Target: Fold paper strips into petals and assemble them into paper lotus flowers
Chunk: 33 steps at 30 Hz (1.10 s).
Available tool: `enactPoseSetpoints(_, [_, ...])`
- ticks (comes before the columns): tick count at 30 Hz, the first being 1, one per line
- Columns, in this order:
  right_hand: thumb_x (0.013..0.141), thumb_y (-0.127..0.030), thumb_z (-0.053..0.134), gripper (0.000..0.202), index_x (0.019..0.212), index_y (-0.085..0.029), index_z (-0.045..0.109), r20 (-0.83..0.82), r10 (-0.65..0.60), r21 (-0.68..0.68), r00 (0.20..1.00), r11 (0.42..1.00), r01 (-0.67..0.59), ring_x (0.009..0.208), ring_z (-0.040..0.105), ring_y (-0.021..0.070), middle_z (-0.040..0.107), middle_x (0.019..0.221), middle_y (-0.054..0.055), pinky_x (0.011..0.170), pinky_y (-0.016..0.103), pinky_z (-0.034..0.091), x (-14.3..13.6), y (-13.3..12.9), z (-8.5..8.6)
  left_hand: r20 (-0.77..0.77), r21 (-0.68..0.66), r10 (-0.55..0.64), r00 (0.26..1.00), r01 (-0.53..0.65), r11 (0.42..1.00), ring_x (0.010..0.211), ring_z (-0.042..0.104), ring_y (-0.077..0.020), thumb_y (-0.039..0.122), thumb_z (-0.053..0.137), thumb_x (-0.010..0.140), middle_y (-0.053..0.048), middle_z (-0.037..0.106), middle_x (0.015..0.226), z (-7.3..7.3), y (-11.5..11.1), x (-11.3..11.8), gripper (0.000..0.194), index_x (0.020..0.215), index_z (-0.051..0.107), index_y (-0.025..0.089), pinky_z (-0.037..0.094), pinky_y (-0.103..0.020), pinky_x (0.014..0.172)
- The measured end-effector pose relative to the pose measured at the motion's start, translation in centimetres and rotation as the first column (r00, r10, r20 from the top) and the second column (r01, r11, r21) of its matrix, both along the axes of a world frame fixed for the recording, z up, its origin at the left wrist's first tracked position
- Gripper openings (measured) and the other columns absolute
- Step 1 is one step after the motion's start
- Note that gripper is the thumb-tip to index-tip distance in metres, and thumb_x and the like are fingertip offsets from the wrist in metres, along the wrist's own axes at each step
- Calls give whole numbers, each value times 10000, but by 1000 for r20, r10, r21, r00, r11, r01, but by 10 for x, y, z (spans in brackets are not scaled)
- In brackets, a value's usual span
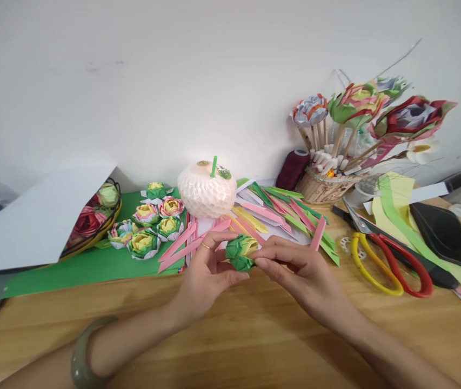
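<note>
Between my two hands, above the front of the table, is a small green and yellow paper flower (pixel 241 253). My left hand (pixel 209 270) grips its left side, fingers curled over the top and thumb below. From the right, the fingertips of my right hand (pixel 295 265) pinch its yellow and green petals. Behind my hands lie folded paper strips (pixel 271 208) in pink, green, yellow and white. Several finished paper flowers (pixel 145 243) sit to the left on a green paper sheet (pixel 88 270).
A white netted ball (pixel 207 189) with a green straw stands behind. On the right are scissors (pixel 376 259) with yellow and red handles, a black phone-like object (pixel 449 235), a thread spool (pixel 293 170) and a basket (pixel 327 186) of paper flowers. White paper (pixel 31 221) covers part of another basket at left.
</note>
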State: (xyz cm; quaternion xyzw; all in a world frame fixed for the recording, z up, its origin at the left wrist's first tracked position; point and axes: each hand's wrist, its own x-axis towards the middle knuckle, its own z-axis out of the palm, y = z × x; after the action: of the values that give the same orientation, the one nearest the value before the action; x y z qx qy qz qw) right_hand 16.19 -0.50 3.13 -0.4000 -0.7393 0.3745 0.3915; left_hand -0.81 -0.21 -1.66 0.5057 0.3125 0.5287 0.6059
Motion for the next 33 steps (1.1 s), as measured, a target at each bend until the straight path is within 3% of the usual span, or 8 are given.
enactPoseSetpoints(5, [820, -235, 591, 113, 770, -186, 680, -67, 27, -144, 997, 989, -36, 688, 578, 129, 625, 731, 11, 628, 234, 450, 3, 4, -4, 5, 0, -28, 1000, 28, 1000, 866, 602, -153, 138, 741, 643, -1, 606, 976, -1, 0, 1, 427, 1002, 545, 259, 489, -270, 710])
enactPoseSetpoints(9, [819, -263, 597, 123, 740, -187, 654, -74, 37, -164, 997, 985, -49, 687, 570, 129, 621, 729, 3, 630, 238, 441, 3, 4, -4, 7, -19, -39, 999, 39, 999, 847, 602, -155, 155, 753, 630, -4, 614, 946, 0, 0, 1, 431, 992, 539, 248, 488, -270, 691])
enactPoseSetpoints(18, [862, -194, 511, 172, 701, -187, 568, 65, -29, 7, 997, 1000, 28, 628, 521, 121, 563, 669, -7, 562, 227, 415, -1, -2, -4, 4, -50, -49, 999, 49, 998, 842, 591, -146, 141, 761, 617, -1, 593, 957, 1, 1, 1, 447, 990, 537, 242, 482, -246, 666])
enactPoseSetpoints(21, [847, -139, 518, 147, 722, -183, 580, 99, -72, 151, 993, 987, 56, 614, 526, 114, 561, 670, -5, 549, 222, 424, -3, -5, -5, 14, -58, -57, 998, 58, 997, 847, 591, -147, 137, 762, 616, -2, 602, 952, 2, 1, 2, 442, 984, 539, 238, 483, -245, 669])
enactPoseSetpoints(27, [823, -88, 540, 150, 927, -177, 600, 142, -222, 542, 965, 833, 112, 652, 572, 123, 595, 753, 32, 560, 232, 473, -2, -9, -12, 74, -54, -61, 995, 66, 996, 868, 594, -129, 108, 752, 625, 16, 612, 975, 2, 1, 2, 444, 981, 532, 258, 481, -239, 709])
enactPoseSetpoints(30, [827, -109, 545, 127, 923, -176, 594, 191, -304, 643, 933, 758, 115, 641, 578, 128, 600, 744, 34, 550, 242, 476, -1, -9, -17, 75, -57, -48, 996, 53, 997, 873, 597, -138, 106, 751, 625, 7, 618, 970, 3, 2, 1, 443, 980, 528, 249, 480, -247, 711])
enactPoseSetpoints(33, [834, -129, 548, 97, 903, -176, 595, 212, -338, 687, 917, 719, 106, 621, 579, 121, 605, 727, 26, 543, 236, 470, 0, -7, -19, 65, -73, -51, 997, 56, 996, 867, 598, -151, 115, 761, 610, 0, 614, 962, 3, 1, 2, 441, 965, 530, 236, 482, -263, 711])
